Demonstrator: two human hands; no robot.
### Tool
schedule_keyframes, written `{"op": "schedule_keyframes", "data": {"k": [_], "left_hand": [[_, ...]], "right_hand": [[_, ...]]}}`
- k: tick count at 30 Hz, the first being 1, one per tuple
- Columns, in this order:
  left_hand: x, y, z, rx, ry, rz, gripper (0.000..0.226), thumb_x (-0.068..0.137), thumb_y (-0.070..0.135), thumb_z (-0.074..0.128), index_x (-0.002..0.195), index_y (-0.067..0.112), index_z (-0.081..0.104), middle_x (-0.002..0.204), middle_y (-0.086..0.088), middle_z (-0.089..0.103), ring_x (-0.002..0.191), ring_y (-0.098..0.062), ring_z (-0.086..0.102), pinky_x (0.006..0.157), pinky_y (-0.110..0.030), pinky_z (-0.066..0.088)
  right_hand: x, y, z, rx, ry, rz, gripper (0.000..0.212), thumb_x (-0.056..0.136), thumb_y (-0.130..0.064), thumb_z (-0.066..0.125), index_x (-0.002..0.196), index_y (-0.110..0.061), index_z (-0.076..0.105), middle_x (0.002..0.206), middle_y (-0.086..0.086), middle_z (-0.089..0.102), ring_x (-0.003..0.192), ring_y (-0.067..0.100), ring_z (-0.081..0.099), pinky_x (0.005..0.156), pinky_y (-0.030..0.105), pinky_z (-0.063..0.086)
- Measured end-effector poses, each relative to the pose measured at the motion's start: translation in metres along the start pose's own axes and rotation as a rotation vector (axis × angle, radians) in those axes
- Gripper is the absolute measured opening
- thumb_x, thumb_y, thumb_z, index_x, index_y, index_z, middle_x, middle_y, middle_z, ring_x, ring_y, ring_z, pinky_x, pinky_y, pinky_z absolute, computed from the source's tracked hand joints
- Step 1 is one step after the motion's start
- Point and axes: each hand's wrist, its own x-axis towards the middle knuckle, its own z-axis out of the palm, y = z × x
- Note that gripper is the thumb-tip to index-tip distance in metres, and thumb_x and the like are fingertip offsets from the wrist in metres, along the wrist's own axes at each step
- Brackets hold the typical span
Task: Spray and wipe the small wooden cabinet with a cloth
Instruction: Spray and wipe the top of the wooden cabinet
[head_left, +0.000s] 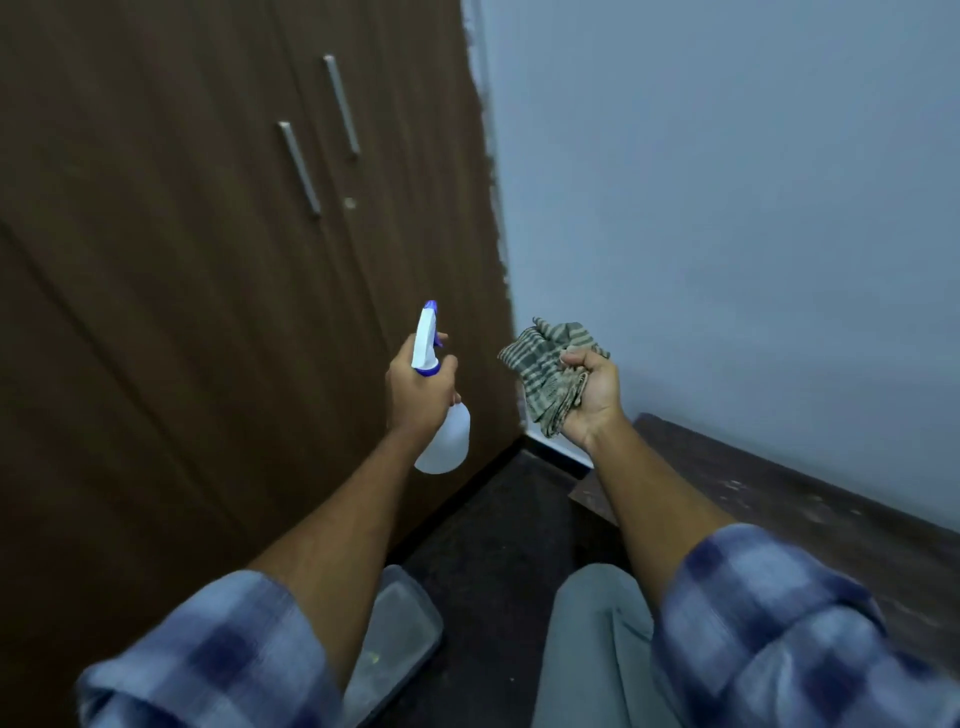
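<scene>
Domestic room: tall wooden wardrobe (182, 260) with metal bar handles (300, 167), painted wall (727, 208), dark floor (493, 519), low wooden cabinet (779, 499) against the wall.

I see the spray bottle (444, 441) left of the cloth (545, 371), wardrobe (208, 270) behind both, low cabinet (789, 514) at right against the wall (727, 208).

Matt wood-grain wardrobe (182, 260), woven cloth (545, 374), smooth plastic bottle (447, 441).

Spray bottle (444, 441): translucent white, blue-tipped trigger head, tilted, gripped by left hand (415, 389). Cloth (540, 364): checked green-beige, bunched, held in right hand (597, 395). Wooden cabinet (779, 499): low, dark, dusty top, lower right.
</scene>
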Motion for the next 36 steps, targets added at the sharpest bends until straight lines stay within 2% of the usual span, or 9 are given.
{"op": "schedule_keyframes", "data": {"k": [3,6,8,14,20,23,27,31,36], "left_hand": [[-0.003,0.020,0.062,-0.059,-0.105,-0.013,0.020,0.084,0.007,0.059,0.098,0.019,0.064,0.089,-0.012,0.068,0.046,-0.031,0.057,0.054,-0.042,0.059],[-0.021,0.044,0.125,-0.113,-0.221,-0.007,0.018,0.083,0.007,0.059,0.095,0.020,0.062,0.094,-0.007,0.069,0.047,-0.033,0.056,0.054,-0.036,0.054],[-0.039,0.057,0.157,-0.138,-0.286,-0.009,0.018,0.088,0.001,0.059,0.099,0.016,0.061,0.098,-0.001,0.066,0.049,-0.032,0.055,0.055,-0.035,0.053],[-0.084,0.073,0.204,-0.162,-0.454,0.001,0.025,0.092,-0.001,0.058,0.102,0.022,0.061,0.097,-0.003,0.065,0.057,-0.030,0.055,0.052,-0.026,0.055],[-0.085,0.047,0.219,-0.167,-0.509,-0.049,0.019,0.092,0.011,0.068,0.105,0.023,0.063,0.104,-0.009,0.069,0.056,-0.023,0.058,0.054,-0.026,0.057],[-0.075,0.027,0.213,-0.158,-0.520,-0.072,0.015,0.092,0.019,0.072,0.105,0.017,0.066,0.091,-0.015,0.069,0.051,-0.023,0.058,0.054,-0.032,0.059],[-0.054,0.002,0.196,-0.130,-0.581,-0.147,0.013,0.093,0.011,0.062,0.099,0.021,0.068,0.080,-0.018,0.062,0.057,-0.030,0.055,0.051,-0.026,0.054],[-0.044,-0.028,0.177,-0.126,-0.634,-0.200,0.016,0.090,0.010,0.058,0.101,0.013,0.069,0.073,-0.012,0.057,0.055,-0.029,0.052,0.055,-0.033,0.056],[-0.050,-0.079,0.159,-0.088,-0.647,-0.311,0.020,0.092,0.010,0.057,0.107,0.008,0.070,0.061,-0.010,0.056,0.046,-0.024,0.053,0.059,-0.037,0.055]], "right_hand": [[-0.016,-0.048,-0.033,-0.021,0.061,-0.069,0.042,0.082,-0.019,0.051,0.117,-0.002,0.066,0.123,0.022,0.058,0.093,0.035,0.062,0.092,0.043,0.047],[-0.044,-0.096,-0.073,-0.005,0.068,-0.153,0.050,0.088,-0.026,0.053,0.130,-0.001,0.062,0.128,0.021,0.060,0.106,0.035,0.060,0.110,0.048,0.037],[-0.063,-0.124,-0.101,0.002,0.073,-0.202,0.048,0.091,-0.028,0.054,0.131,-0.003,0.063,0.131,0.019,0.061,0.113,0.034,0.059,0.113,0.047,0.035],[-0.103,-0.172,-0.154,0.015,0.153,-0.276,0.033,0.094,-0.025,0.055,0.107,-0.003,0.075,0.118,0.015,0.069,0.102,0.030,0.067,0.110,0.044,0.042],[-0.102,-0.181,-0.164,0.077,0.167,-0.310,0.038,0.090,-0.027,0.061,0.121,-0.004,0.065,0.115,0.015,0.065,0.099,0.031,0.065,0.115,0.047,0.035],[-0.094,-0.172,-0.163,0.078,0.188,-0.336,0.035,0.093,-0.026,0.059,0.119,-0.003,0.065,0.112,0.015,0.067,0.096,0.031,0.066,0.114,0.048,0.037],[-0.092,-0.149,-0.155,0.043,0.245,-0.350,0.033,0.094,-0.026,0.058,0.112,-0.002,0.071,0.109,0.015,0.071,0.095,0.030,0.068,0.111,0.046,0.041],[-0.088,-0.127,-0.149,0.030,0.310,-0.357,0.045,0.094,-0.028,0.058,0.129,-0.001,0.063,0.129,0.017,0.064,0.111,0.032,0.064,0.110,0.049,0.041],[-0.069,-0.095,-0.164,0.038,0.382,-0.314,0.052,0.093,-0.037,0.059,0.131,-0.003,0.063,0.132,0.016,0.064,0.120,0.032,0.062,0.109,0.049,0.043]]}}
